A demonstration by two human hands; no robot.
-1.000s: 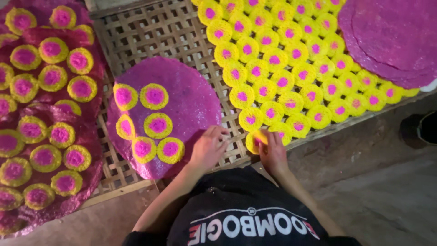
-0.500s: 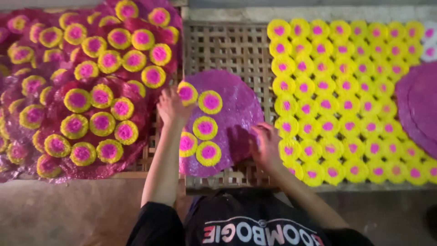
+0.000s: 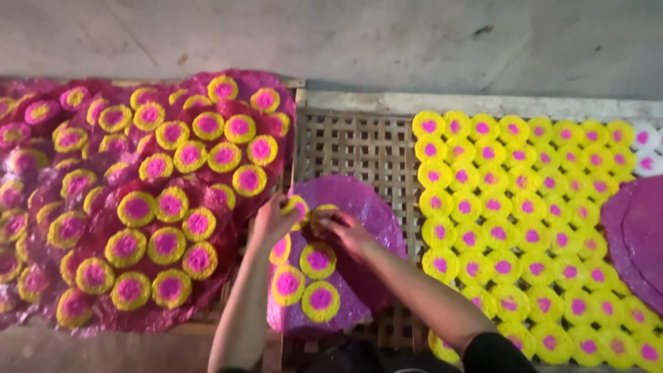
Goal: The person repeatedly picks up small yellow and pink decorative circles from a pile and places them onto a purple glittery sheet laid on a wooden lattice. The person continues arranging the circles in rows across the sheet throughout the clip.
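Observation:
A round purple sheet (image 3: pixel 366 207) lies on a woven bamboo rack (image 3: pixel 345 141) in the middle of the head view. Several yellow discs with pink centres (image 3: pixel 319 301) sit on its left half. My left hand (image 3: pixel 273 220) pinches one such disc (image 3: pixel 298 207) at the sheet's upper left edge. My right hand (image 3: pixel 349 233) rests beside it, fingers over another yellow disc (image 3: pixel 323 215) on the sheet. Both forearms reach up from the bottom of the view.
At left lie overlapping purple sheets (image 3: pixel 228 207) covered with yellow-pink discs. At right, rows of loose yellow-pink discs (image 3: pixel 525 221) cover the rack. More bare purple sheets (image 3: pixel 639 235) stack at the far right. A grey wall (image 3: pixel 345 41) runs behind.
The view has shifted upward. Both hands have come together at the purple sheet's upper left; my right hand moved up and left from the sheet's middle to a disc there.

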